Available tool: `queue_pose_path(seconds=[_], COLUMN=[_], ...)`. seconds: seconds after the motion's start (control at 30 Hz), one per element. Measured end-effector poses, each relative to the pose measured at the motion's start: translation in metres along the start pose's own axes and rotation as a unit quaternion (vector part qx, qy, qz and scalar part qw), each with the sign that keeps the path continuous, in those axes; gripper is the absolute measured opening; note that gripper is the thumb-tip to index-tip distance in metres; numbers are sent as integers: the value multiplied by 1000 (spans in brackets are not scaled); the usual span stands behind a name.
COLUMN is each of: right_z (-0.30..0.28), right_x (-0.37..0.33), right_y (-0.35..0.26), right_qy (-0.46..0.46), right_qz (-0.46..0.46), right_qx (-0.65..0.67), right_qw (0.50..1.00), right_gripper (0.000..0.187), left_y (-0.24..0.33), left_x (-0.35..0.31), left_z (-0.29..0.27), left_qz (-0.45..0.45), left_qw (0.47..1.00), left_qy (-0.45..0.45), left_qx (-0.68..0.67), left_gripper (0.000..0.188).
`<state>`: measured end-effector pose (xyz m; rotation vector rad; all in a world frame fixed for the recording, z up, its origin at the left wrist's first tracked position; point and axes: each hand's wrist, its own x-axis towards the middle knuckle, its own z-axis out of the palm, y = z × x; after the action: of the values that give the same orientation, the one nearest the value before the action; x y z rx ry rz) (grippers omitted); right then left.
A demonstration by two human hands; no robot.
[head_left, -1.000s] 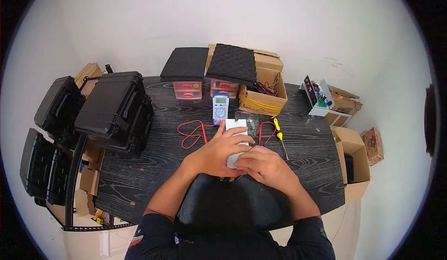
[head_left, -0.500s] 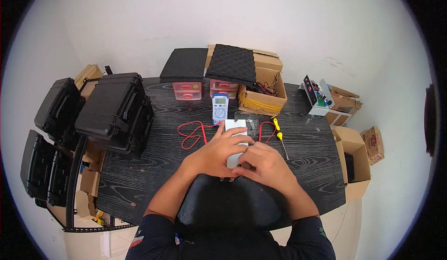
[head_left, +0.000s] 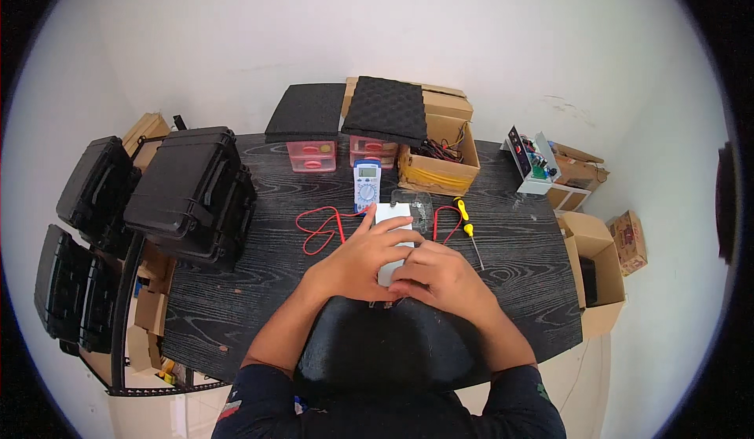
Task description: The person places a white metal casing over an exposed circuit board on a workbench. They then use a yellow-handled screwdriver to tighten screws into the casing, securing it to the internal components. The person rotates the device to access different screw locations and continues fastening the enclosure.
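Observation:
A flat white rectangular case (head_left: 392, 214) lies on the dark table in front of me, partly covered by both hands. My left hand (head_left: 364, 260) grips it from the left, its fingers reaching across the top face. Against the lower right part of the case, my right hand (head_left: 440, 276) is closed with bent fingers; whatever sits between the fingertips is hidden. Just beyond stands a blue and white multimeter (head_left: 367, 187). Its red test lead (head_left: 317, 210) curls to the left. A clear plastic piece (head_left: 422, 203) lies behind the case, and a yellow-handled screwdriver (head_left: 466, 219) to its right.
Black hard cases (head_left: 184, 188) are stacked at the left. Small drawer units (head_left: 312, 156) under black foam sheets (head_left: 385, 109) and a cardboard box of cables (head_left: 440, 173) line the back. An open circuit-board unit (head_left: 536, 164) stands back right; more cardboard boxes (head_left: 594, 266) are beyond the table's right edge.
The whole view has shifted slightly. Both hands stay at the white case, with the right fingers moved only a little against it.

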<state>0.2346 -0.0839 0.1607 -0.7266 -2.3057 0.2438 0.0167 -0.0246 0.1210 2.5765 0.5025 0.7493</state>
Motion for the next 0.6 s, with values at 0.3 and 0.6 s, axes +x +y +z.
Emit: queue_pose_path(seconds=[0.3,0.6], right_z=[19,16], right_x=[-14,-99], right_y=[61,225], right_qy=[201,-30], right_qz=[145,542], right_qx=[119,-259], right_qw=[961,799], right_gripper=[13,39], left_y=[4,1], left_x=[1,1], left_z=[-3,0], left_qz=[-7,-2], left_qw=[1000,1000], left_qy=[-9,-11], left_qx=[23,21], left_gripper=[64,54])
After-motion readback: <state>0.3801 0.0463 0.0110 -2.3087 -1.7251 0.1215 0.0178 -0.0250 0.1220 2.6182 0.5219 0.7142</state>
